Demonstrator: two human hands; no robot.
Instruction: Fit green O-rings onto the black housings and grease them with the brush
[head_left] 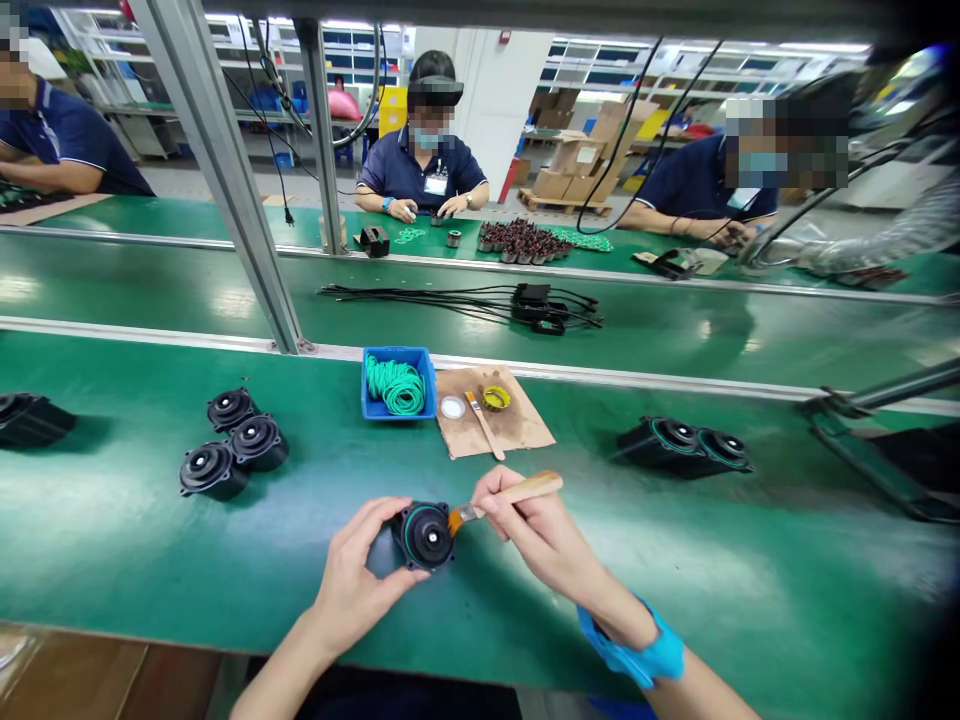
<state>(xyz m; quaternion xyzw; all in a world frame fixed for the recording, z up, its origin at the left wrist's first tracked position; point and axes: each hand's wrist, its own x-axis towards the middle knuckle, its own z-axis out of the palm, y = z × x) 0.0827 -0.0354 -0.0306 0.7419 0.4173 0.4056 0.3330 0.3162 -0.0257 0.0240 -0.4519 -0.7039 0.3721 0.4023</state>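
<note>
My left hand [360, 570] grips a round black housing [429, 537] from its left side, thumb below and fingers above. A green ring lies around the housing's top. My right hand [529, 520] pinches a wooden-handled brush [529, 489], whose orange bristles touch the housing's right rim. Beyond my hands, a blue bin [399, 412] holds green rings [397, 385]. Beside it, a stained cardboard sheet [525, 425] bears a second brush [486, 425], a yellow ring-shaped container [496, 398] and a white disc [452, 407].
Several black housings [214, 470] stand at the left; two more with green rings [697, 447] are at the right. A metal post [225, 170] rises at the left. Black cables [450, 298] lie behind the rail. Across the bench sit other people [424, 170].
</note>
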